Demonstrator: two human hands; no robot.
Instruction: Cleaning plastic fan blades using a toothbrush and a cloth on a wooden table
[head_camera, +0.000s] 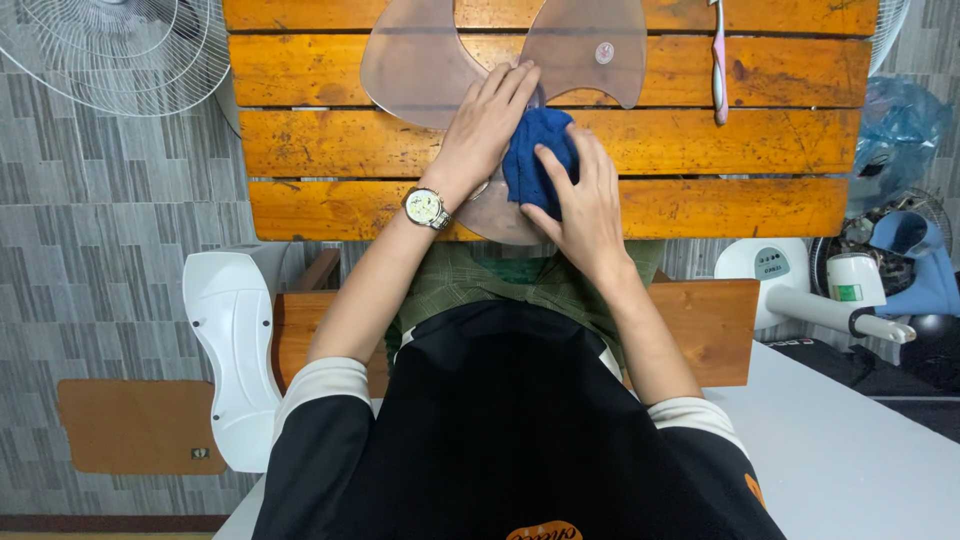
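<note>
Translucent, smooth fan blade (430, 60) lies on the slatted wooden bench (300, 140). Left hand (487, 125) presses flat, open. Right hand (585, 195), beside it, grips the crumpled blue cloth (535, 160).

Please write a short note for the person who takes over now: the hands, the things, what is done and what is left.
Left hand: flat on the clear fan blade, steadying it on the wooden slat table.
Right hand: presses a blue cloth at the blade's hub.
Pink toothbrush lies on the table, unused.
Done: cannot tell which lobes are already clean.
Left: probably wiping the remaining blade surface.
</note>
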